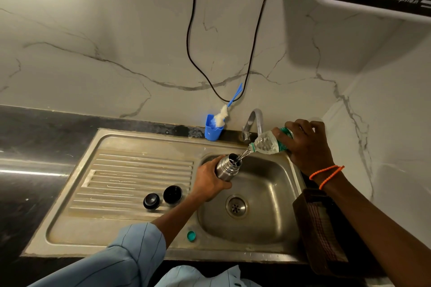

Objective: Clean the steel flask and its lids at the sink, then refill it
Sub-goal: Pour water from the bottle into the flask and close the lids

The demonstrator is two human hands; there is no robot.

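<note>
My left hand [210, 182] grips the steel flask [227, 166] by its body and holds it tilted over the sink basin [263, 193], mouth open. My right hand [307, 144] holds a clear plastic bottle [265, 143] with a green label, tipped down to the left. A thin stream of water runs from the bottle's neck into the flask's mouth. Two black lids lie on the ribbed drainboard [130, 175]: the smaller stopper [151, 201] on the left and the cup lid [172, 194] beside it.
A green bottle cap [191, 236] lies on the sink's front rim. A blue holder [213, 129] with a white bottle brush [224, 112] stands behind the sink, left of the tap [253, 123]. A black cable [198, 65] hangs down the marble wall. A brown cloth [319, 228] lies right of the basin.
</note>
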